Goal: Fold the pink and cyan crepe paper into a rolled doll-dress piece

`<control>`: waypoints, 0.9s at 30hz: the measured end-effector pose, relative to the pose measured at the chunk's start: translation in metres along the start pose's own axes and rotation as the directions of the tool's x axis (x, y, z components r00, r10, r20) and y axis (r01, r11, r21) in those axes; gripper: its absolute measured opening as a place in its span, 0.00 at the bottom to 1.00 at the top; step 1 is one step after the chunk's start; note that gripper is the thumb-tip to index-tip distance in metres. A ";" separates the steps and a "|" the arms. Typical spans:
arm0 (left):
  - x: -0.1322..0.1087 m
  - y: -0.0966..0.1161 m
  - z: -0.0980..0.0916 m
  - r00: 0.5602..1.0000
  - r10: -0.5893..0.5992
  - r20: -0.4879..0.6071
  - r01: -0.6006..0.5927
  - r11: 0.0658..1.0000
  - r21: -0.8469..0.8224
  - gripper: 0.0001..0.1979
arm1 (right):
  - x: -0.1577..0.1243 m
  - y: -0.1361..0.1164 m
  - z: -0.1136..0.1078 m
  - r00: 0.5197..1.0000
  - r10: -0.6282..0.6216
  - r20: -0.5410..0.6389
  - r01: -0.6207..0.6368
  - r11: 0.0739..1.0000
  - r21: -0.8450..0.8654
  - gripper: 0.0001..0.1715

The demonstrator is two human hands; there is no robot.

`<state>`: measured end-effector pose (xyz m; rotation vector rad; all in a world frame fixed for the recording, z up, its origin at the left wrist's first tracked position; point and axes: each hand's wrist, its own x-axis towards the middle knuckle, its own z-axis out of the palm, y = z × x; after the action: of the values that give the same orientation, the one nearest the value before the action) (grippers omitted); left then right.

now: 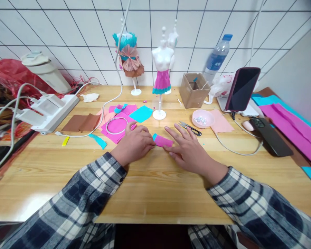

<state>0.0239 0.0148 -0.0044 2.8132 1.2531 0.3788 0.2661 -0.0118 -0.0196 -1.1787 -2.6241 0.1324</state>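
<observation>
A small magenta crepe paper piece with a turquoise end lies on the wooden table between my hands. My left hand is closed, its fingers curled together with the tips at the paper's left end. Spread fingers of my right hand rest on the table, one fingertip touching the paper's right end. Thread snips lie just beyond the right hand. Near the left hand, a white ring sits on magenta paper sheets. Behind stands a white mini dress form wearing a magenta skirt with turquoise trim.
A pink dish of small beads stands at right, before a cardboard box. Phones, cables and folded paper fill the right side. A power strip lies left; its white cable crosses the table. Another dress form stands behind.
</observation>
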 end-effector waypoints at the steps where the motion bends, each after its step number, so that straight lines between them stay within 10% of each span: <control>1: 0.000 0.000 0.000 1.000 -0.003 0.000 0.003 1.000 -0.003 0.10 | 0.000 0.002 0.000 1.000 0.012 0.003 -0.012 1.000 0.020 0.16; 27: -0.001 0.000 0.002 0.998 -0.056 0.025 0.059 0.991 -0.121 0.11 | 0.001 0.006 -0.001 0.965 0.046 -0.260 -0.063 0.996 -0.060 0.07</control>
<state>0.0240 0.0143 -0.0065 2.6666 1.2582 0.4063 0.2696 -0.0075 -0.0199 -1.2015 -2.3864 -0.0948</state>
